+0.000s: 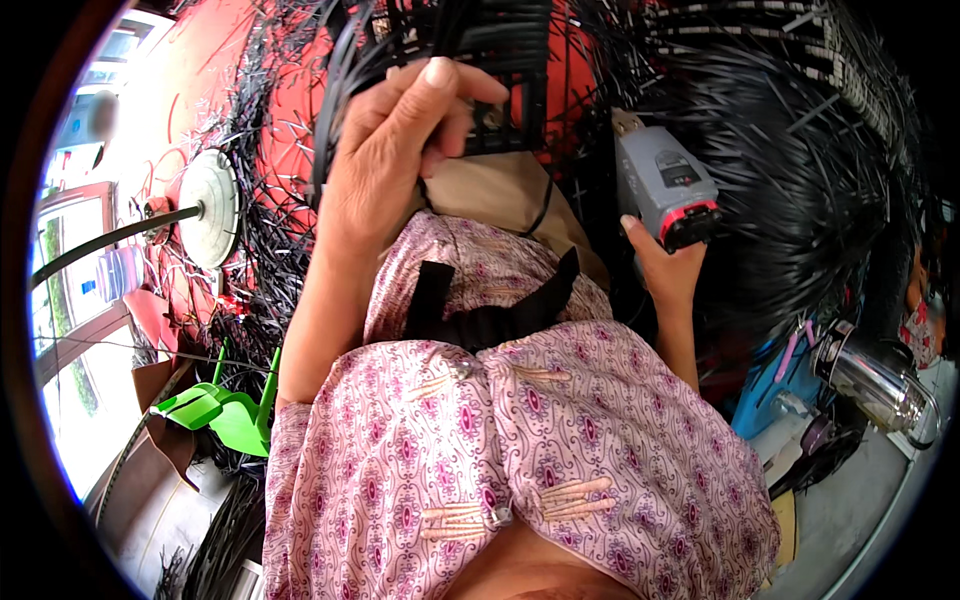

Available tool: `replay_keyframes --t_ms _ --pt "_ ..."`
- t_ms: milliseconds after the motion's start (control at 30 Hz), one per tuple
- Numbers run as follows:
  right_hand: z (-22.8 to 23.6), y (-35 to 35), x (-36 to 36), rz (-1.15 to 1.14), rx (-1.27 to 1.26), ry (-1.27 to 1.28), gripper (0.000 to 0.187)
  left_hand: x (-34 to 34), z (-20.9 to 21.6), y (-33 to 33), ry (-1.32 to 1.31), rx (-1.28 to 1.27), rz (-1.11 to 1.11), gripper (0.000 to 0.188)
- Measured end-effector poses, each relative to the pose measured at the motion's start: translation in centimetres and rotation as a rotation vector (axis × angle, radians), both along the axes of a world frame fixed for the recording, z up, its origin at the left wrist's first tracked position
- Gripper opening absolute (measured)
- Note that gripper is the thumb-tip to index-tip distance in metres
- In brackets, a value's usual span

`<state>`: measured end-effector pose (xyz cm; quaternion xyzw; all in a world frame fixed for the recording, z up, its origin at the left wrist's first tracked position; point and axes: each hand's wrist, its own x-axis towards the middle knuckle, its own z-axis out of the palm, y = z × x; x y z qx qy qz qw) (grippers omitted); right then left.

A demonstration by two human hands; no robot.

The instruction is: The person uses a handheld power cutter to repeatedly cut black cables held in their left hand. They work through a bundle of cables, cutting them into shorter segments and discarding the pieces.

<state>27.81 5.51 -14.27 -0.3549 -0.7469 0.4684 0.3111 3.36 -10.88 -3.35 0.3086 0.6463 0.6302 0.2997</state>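
My left hand (390, 145) is raised at the upper middle, fingers curled and thumb lying along the index finger. Black plastic strips (330, 120) pass beside and behind it; whether any sit in its grip is hidden. Beyond the fingers stands a black woven lattice (500, 60). To the right, my right hand (668, 268) is closed round a grey power tool (660, 165) with a red band and a black end. Its metal tip points away from me, next to a large heap of black strips. Brown cloth (490, 190) covers my lap below the lattice.
A white-domed pedestal fan (208, 208) stands on the left, near a green dustpan (240, 420). The big pile of black strips (800, 170) fills the right side. A metal flask (870, 380) stands lower right. Loose strips litter the red floor (290, 125).
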Motion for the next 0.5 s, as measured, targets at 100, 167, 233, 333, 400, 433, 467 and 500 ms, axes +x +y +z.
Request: replay_keyframes --t_ms 100,167,233,333,400,433,467,500 --pt "0.1 -0.2 0.0 -0.025 -0.03 -0.006 0.032 -0.4 -1.5 0.5 -0.182 0.08 -0.046 0.046" --pt "0.2 -0.4 0.0 -0.027 -0.055 -0.01 0.032 -0.3 -2.0 0.8 -0.337 0.128 -0.044 0.042" --pt "0.4 -0.4 -0.1 -0.015 -0.04 -0.016 0.031 -0.5 -2.4 1.3 -0.496 0.182 -0.013 0.036" --pt "0.6 -0.3 -0.4 0.013 0.026 -0.025 0.031 -0.7 -3.3 1.4 -0.489 0.233 -0.008 0.033" --pt "0.4 -0.1 -0.4 0.017 0.049 -0.024 0.03 -0.5 -3.3 1.6 -0.48 0.212 0.045 0.028" --pt "0.3 -0.1 -0.5 0.019 0.041 -0.027 0.03 -0.4 -3.3 1.7 -0.455 0.192 0.067 0.026" --pt "0.3 -0.1 -0.5 0.022 0.032 -0.03 0.03 -0.4 -3.4 1.7 -0.429 0.172 0.089 0.023" --pt "0.3 0.0 -0.5 0.024 0.024 -0.033 0.03 -0.5 -3.4 1.6 -0.42 0.149 0.068 0.021"
